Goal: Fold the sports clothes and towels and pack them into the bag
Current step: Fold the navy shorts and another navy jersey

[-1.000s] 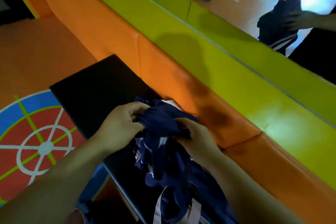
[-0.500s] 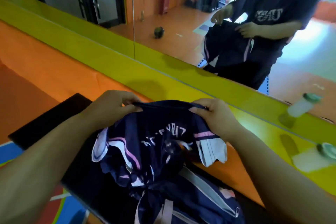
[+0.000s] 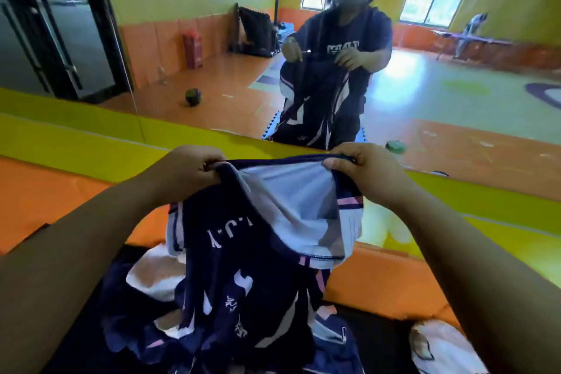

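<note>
I hold a navy sports jersey [image 3: 243, 267] with white and pink panels and white lettering up in front of me. My left hand [image 3: 188, 170] grips its top edge on the left, my right hand [image 3: 361, 167] grips the same edge on the right, and the edge is stretched between them. The jersey hangs down over a heap of dark clothes [image 3: 331, 343] on a black surface [image 3: 76, 337]. A white towel [image 3: 151, 276] lies partly under the jersey at the left. Another white cloth [image 3: 437, 346] shows at the lower right. No bag is identifiable.
An orange padded ledge [image 3: 60, 191] and a yellow-green band [image 3: 91, 136] run along the wall behind the black surface. Above them a wall mirror [image 3: 455, 100] reflects me, the room and a dark ball. A green-capped bottle [image 3: 396, 146] appears at the mirror's base.
I have raised the jersey from the heap and spread its top edge wider between my hands. My view has tilted up toward the mirror.
</note>
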`<state>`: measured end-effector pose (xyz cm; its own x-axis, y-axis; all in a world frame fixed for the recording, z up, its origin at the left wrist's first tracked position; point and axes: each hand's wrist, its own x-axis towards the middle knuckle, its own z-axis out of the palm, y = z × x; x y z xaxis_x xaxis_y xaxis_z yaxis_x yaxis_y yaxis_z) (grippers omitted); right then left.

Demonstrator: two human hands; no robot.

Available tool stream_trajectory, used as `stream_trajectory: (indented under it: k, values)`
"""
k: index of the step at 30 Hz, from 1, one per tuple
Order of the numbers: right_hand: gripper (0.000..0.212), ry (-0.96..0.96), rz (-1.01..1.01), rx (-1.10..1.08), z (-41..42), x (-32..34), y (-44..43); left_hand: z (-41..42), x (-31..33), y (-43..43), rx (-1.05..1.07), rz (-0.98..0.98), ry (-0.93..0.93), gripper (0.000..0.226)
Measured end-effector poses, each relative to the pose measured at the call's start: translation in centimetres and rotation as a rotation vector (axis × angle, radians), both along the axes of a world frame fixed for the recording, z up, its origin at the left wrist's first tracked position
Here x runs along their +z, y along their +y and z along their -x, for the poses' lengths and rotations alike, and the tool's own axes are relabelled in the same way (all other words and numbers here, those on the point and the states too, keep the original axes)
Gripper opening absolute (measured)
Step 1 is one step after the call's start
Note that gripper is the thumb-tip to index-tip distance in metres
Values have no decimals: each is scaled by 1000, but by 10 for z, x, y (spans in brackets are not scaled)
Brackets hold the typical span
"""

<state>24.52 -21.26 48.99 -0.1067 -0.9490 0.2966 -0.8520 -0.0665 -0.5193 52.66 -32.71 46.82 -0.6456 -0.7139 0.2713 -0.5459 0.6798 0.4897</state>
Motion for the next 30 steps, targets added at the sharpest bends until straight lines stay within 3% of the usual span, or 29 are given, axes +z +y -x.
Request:
stream_trajectory:
  k: [2, 7, 11, 13, 16, 18, 20, 22, 26, 28, 30]
  values:
    - [17, 56, -14, -70, 13, 3, 11, 17, 11, 2, -18, 9, 22, 37]
    - [12, 337, 15, -190, 33, 12, 36, 60, 49, 9, -91, 54, 97, 20]
    - [15, 342, 70, -307, 45, 26, 52, 92, 77, 10, -137, 64, 247, 22]
    - [11, 194, 94, -342, 48, 32, 59, 112, 86, 9, -150, 10, 317, 25]
    - [12, -305, 89, -230, 40, 36, 65, 140, 98, 13, -166, -104, 401, 19]
    - [29, -583, 9, -118, 32, 38, 69, 158, 105, 20, -198, -215, 448, 21]
    - [62, -704, -60, -20, 26, 37, 71, 173, 112, 31, -272, -343, 495, 22]
    - [75, -647, -43, 18, 19, 37, 68, 184, 116, 40, -350, -431, 518, 17]
    - [28, -348, 264, -184, 28, 42, 48, 195, 112, 43, -517, -437, 584, 6]
    - [16, -340, 332, -202, 39, 49, 45, 196, 100, 33, -510, -385, 624, 32]
    - [13, -443, 376, -176, 48, 61, 48, 196, 83, 25, -550, -480, 593, 69]
